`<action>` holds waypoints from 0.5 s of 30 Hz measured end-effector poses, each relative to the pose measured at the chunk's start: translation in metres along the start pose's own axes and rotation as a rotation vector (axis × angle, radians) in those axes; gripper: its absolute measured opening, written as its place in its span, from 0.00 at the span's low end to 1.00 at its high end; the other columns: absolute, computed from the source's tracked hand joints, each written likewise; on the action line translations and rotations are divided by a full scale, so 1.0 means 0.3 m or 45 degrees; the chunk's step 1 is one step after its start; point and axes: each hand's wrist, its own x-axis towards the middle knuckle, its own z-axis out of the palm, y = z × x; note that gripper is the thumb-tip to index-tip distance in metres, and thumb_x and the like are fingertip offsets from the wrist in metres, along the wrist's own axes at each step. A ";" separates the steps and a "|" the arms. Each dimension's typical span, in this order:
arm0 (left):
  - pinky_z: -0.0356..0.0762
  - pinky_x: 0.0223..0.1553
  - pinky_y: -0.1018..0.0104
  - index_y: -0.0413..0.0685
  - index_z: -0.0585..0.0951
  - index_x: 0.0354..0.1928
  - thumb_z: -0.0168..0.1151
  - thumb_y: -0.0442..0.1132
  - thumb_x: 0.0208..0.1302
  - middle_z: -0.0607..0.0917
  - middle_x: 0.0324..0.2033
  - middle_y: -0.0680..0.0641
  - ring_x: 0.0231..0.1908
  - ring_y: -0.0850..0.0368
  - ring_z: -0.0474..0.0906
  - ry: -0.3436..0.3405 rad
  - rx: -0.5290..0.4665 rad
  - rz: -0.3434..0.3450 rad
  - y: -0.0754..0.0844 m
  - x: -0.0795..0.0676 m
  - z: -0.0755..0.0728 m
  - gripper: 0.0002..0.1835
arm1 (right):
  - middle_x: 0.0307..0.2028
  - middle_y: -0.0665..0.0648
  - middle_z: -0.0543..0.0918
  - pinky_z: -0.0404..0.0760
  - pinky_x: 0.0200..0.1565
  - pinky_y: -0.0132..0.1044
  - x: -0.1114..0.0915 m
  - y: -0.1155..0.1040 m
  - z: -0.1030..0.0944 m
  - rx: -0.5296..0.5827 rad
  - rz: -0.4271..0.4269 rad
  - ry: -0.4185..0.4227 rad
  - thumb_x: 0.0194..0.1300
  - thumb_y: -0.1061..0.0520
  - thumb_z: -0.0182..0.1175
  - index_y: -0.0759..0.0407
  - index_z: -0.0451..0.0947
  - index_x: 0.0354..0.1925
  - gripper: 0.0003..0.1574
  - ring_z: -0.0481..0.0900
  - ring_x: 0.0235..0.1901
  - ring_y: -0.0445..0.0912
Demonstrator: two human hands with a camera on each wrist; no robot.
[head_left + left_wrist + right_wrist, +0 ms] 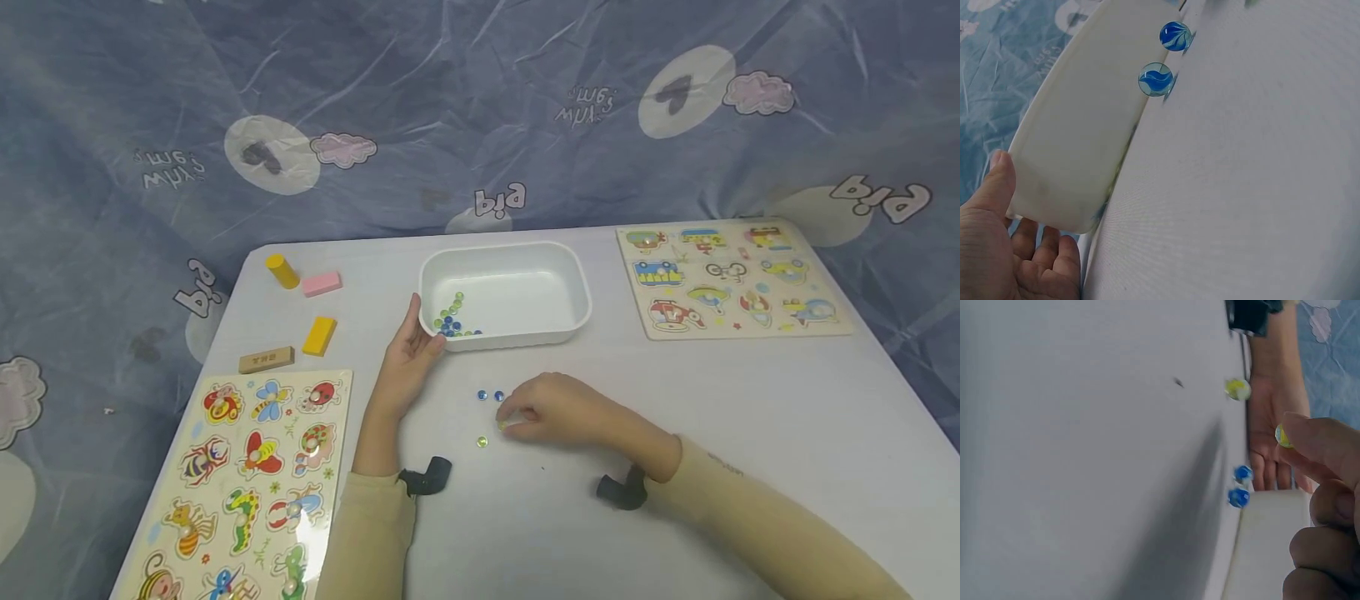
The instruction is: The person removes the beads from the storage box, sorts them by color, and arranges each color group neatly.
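My right hand (558, 410) pinches a yellow-green marble (1282, 435) between thumb and forefinger, a little above the table. Two blue-swirled marbles (1155, 79) lie side by side just left of its fingertips. Nearer to me sits another yellow-green marble (482, 442). A white plastic tray (517, 340) stands beyond them, with several blue and green marbles (448, 327) gathered in its near left corner. My left hand (405, 367) grips that corner of the tray, its thumb against the near side and its fingers around the left end.
A puzzle board with insects (258, 454) lies at the left, and one with vehicles (720, 287) at the back right. Behind the left board are a yellow cylinder (282, 272), a pink block (322, 284), a yellow block (319, 336) and a wooden block (266, 360).
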 end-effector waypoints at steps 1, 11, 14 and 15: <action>0.56 0.67 0.81 0.54 0.46 0.75 0.57 0.37 0.66 0.49 0.74 0.56 0.74 0.54 0.48 0.000 -0.003 0.000 0.001 0.000 0.000 0.41 | 0.25 0.36 0.81 0.73 0.27 0.25 -0.002 0.001 0.010 -0.001 0.003 -0.022 0.59 0.47 0.64 0.42 0.85 0.40 0.10 0.69 0.21 0.33; 0.56 0.67 0.80 0.58 0.47 0.74 0.59 0.44 0.65 0.49 0.74 0.58 0.74 0.54 0.48 -0.001 0.017 -0.012 0.006 -0.004 0.000 0.42 | 0.29 0.36 0.83 0.75 0.30 0.25 -0.010 0.005 0.070 0.015 0.013 -0.109 0.58 0.47 0.65 0.41 0.85 0.40 0.10 0.72 0.25 0.34; 0.56 0.66 0.82 0.59 0.47 0.74 0.60 0.45 0.64 0.49 0.74 0.59 0.74 0.55 0.48 0.001 0.015 -0.013 -0.006 0.000 -0.002 0.43 | 0.27 0.35 0.82 0.74 0.29 0.25 -0.010 0.005 0.080 0.008 0.013 -0.110 0.57 0.47 0.66 0.41 0.85 0.40 0.10 0.71 0.24 0.34; 0.56 0.66 0.82 0.59 0.47 0.74 0.60 0.44 0.65 0.49 0.74 0.59 0.74 0.55 0.48 0.003 0.014 -0.013 -0.013 0.003 -0.003 0.43 | 0.26 0.35 0.81 0.73 0.28 0.25 -0.011 0.004 0.081 0.006 0.015 -0.108 0.57 0.48 0.66 0.41 0.85 0.40 0.10 0.70 0.23 0.34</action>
